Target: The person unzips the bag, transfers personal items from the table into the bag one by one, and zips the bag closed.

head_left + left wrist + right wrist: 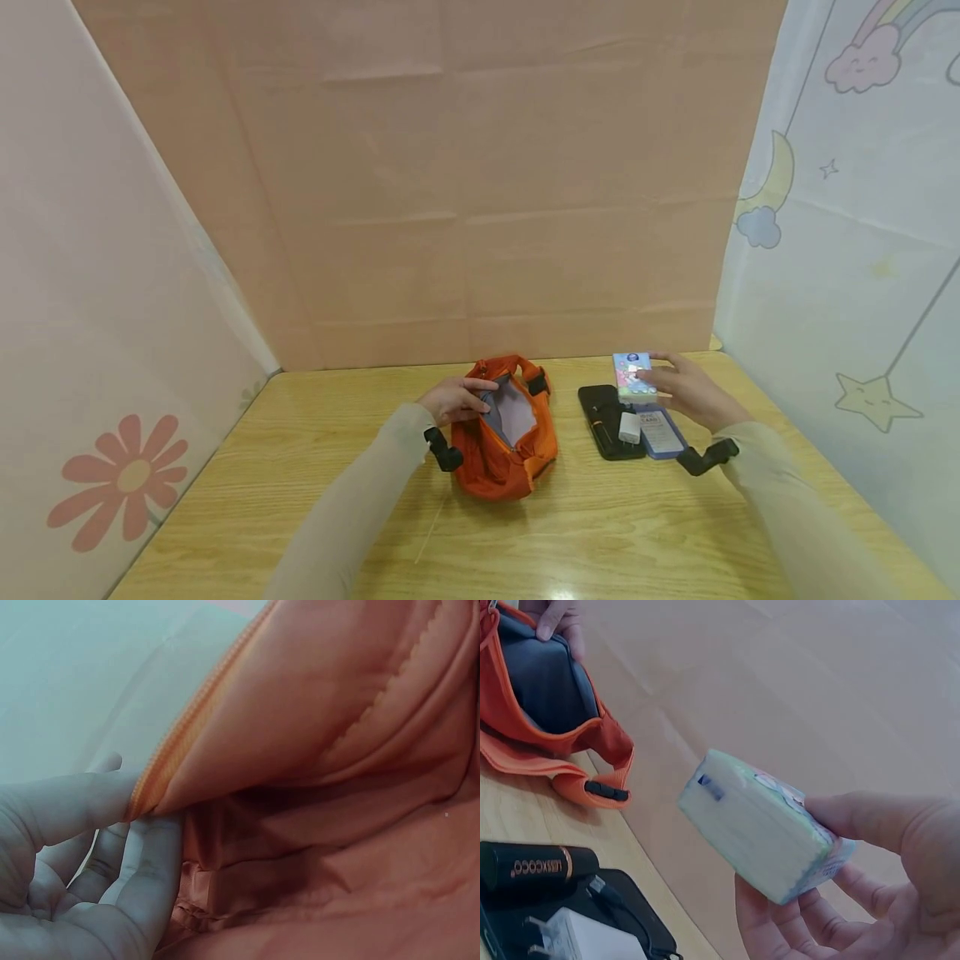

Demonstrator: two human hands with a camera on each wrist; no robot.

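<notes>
Right hand (693,393) pinches tissue pack (632,375), long axis fwd, w/ bag (504,429) mouth to its left, pinched open by left hand (453,400).

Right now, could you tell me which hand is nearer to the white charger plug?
Right. The right hand holds a tissue pack just beyond the charger plug; the left hand grips the orange bag farther left.

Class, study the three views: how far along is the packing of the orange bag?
Done: the orange bag is unzipped, and the left hand pinches its zipper edge, holding it open. In hand: the right hand holds a tissue pack lifted off the table. Left: the charger plug, a black tube and the flat items beneath remain outside the bag.
</notes>
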